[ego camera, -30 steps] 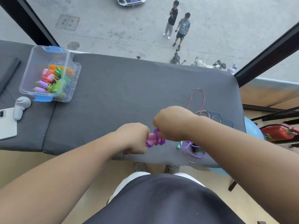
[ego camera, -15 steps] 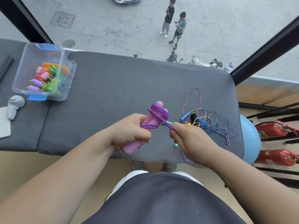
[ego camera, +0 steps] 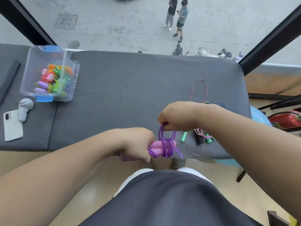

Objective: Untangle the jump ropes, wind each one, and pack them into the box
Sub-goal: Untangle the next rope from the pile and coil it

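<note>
Well — glossy, looped purple rope

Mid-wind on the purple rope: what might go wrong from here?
The right hand pinches only a loop of the purple rope; if it slips, the coils around the pink handles in the left hand may spring loose. The work sits at the near edge of the bench beside the tangled ropes, so a trailing loop might snag them or drag them off.

Dark grey top, perforated grey clogs
</note>
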Demonstrator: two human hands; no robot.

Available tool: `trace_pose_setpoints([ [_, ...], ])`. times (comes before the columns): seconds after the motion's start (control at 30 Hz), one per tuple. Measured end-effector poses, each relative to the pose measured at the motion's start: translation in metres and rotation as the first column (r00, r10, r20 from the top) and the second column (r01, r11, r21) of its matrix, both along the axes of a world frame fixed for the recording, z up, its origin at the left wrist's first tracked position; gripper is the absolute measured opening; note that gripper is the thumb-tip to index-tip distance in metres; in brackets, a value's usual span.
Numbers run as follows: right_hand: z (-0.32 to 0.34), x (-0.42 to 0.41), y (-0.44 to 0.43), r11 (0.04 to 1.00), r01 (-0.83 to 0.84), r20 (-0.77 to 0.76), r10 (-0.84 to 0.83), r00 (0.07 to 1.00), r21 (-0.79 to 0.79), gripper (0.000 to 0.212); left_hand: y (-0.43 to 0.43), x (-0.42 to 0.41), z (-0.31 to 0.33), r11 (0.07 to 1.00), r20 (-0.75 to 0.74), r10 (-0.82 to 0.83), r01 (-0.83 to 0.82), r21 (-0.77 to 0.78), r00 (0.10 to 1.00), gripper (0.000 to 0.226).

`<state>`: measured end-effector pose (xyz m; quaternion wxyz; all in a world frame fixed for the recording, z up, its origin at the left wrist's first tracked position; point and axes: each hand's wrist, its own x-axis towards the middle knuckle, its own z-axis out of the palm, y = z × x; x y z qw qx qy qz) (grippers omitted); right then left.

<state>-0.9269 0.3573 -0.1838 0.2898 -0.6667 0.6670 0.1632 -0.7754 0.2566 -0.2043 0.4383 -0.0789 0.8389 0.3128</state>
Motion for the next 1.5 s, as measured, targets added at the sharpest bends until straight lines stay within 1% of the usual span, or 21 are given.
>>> trace_pose_setpoints([
  [0.13, 0.004, 0.018, -0.009, 0.994, 0.107, -0.05, -0.109, 0.993, -0.037, 0.023, -0.006, -0.002, -0.022, 0.993, -0.018, 0.017, -0.019, -0.112, 1.0, 0.016],
  [0.23, 0.003, 0.033, 0.006, 0.958, 0.254, -0.017, -0.259, 0.966, -0.135, 0.028, -0.008, -0.007, -0.03, 0.982, -0.074, 0.16, -0.167, -0.092, 0.984, 0.015],
  [0.4, -0.013, 0.053, 0.048, 0.839, 0.346, -0.02, -0.39, 0.921, -0.419, 0.019, -0.009, -0.013, -0.034, 0.894, -0.058, 0.447, -0.444, 0.05, 0.893, 0.022],
  [0.5, -0.03, 0.059, 0.067, 0.701, 0.43, 0.133, -0.437, 0.889, -0.569, 0.014, -0.008, -0.014, -0.036, 0.792, -0.009, 0.594, -0.583, 0.182, 0.804, 0.021],
  [0.57, -0.029, 0.053, 0.074, 0.586, 0.565, 0.294, -0.496, 0.817, -0.58, 0.028, -0.004, -0.017, -0.032, 0.668, 0.033, 0.701, -0.673, 0.317, 0.712, 0.023],
  [0.63, -0.024, 0.046, 0.077, 0.453, 0.704, 0.458, -0.542, 0.704, -0.546, 0.023, -0.002, -0.019, -0.026, 0.529, 0.105, 0.774, -0.73, 0.433, 0.624, 0.026],
  [0.67, -0.024, 0.042, 0.078, 0.414, 0.765, 0.531, -0.553, 0.642, -0.494, 0.018, -0.002, -0.019, -0.022, 0.48, 0.132, 0.791, -0.739, 0.472, 0.598, 0.027],
  [0.7, -0.025, 0.037, 0.079, 0.401, 0.805, 0.583, -0.555, 0.593, -0.437, 0.015, -0.003, -0.018, -0.02, 0.44, 0.154, 0.802, -0.745, 0.502, 0.577, 0.029],
  [0.77, -0.029, 0.032, 0.081, 0.427, 0.823, 0.581, -0.584, 0.568, -0.375, 0.021, -0.007, -0.016, -0.016, 0.375, 0.191, 0.812, -0.744, 0.553, 0.551, 0.035],
  [0.87, -0.034, 0.024, 0.089, 0.485, 0.829, 0.574, -0.608, 0.548, -0.279, 0.024, -0.009, -0.012, -0.011, 0.36, 0.185, 0.815, -0.73, 0.581, 0.549, 0.05],
  [0.9, -0.034, 0.023, 0.089, 0.474, 0.859, 0.64, -0.603, 0.476, -0.193, 0.021, -0.009, -0.011, -0.009, 0.361, 0.182, 0.813, -0.724, 0.588, 0.553, 0.053],
  [0.93, -0.032, 0.023, 0.088, 0.434, 0.899, 0.738, -0.588, 0.331, -0.057, 0.018, -0.008, -0.009, -0.006, 0.349, 0.189, 0.81, -0.715, 0.606, 0.555, 0.056],
  [1.0, -0.027, 0.022, 0.083, 0.352, 0.889, 0.868, -0.487, -0.095, 0.295, 0.027, -0.009, -0.003, -0.002, 0.303, 0.211, 0.802, -0.684, 0.663, 0.559, 0.062],
  [1.03, -0.025, 0.021, 0.08, 0.341, 0.824, 0.853, -0.436, -0.287, 0.452, 0.038, -0.01, -0.001, 0.002, 0.276, 0.223, 0.795, -0.665, 0.694, 0.564, 0.063],
  [1.07, -0.022, 0.021, 0.078, 0.34, 0.763, 0.818, -0.404, -0.409, 0.549, 0.043, -0.009, 0.001, 0.007, 0.252, 0.236, 0.786, -0.645, 0.721, 0.571, 0.064],
  [1.1, -0.021, 0.022, 0.076, 0.35, 0.725, 0.797, -0.378, -0.47, 0.593, 0.043, -0.007, 0.002, 0.011, 0.234, 0.244, 0.778, -0.627, 0.743, 0.579, 0.064],
  [1.17, -0.019, 0.027, 0.073, 0.403, 0.693, 0.801, -0.337, -0.494, 0.597, 0.04, -0.003, 0.002, 0.017, 0.217, 0.231, 0.786, -0.606, 0.766, 0.573, 0.063],
  [1.23, -0.017, 0.033, 0.071, 0.431, 0.707, 0.828, -0.312, -0.466, 0.56, 0.041, -0.001, 0.001, 0.019, 0.2, 0.211, 0.825, -0.62, 0.758, 0.524, 0.058],
  [1.3, -0.016, 0.033, 0.07, 0.419, 0.741, 0.849, -0.312, -0.425, 0.525, 0.042, -0.002, 0.0, 0.019, 0.208, 0.182, 0.858, -0.647, 0.733, 0.481, 0.049],
  [1.4, -0.016, 0.029, 0.075, 0.373, 0.792, 0.866, -0.333, -0.373, 0.484, 0.041, -0.002, 0.002, 0.019, 0.287, 0.115, 0.86, -0.658, 0.697, 0.497, 0.045],
  [1.5, -0.017, 0.03, 0.081, 0.353, 0.809, 0.871, -0.336, -0.359, 0.47, 0.057, -0.004, 0.003, 0.022, 0.331, 0.108, 0.833, -0.645, 0.689, 0.542, 0.038],
])
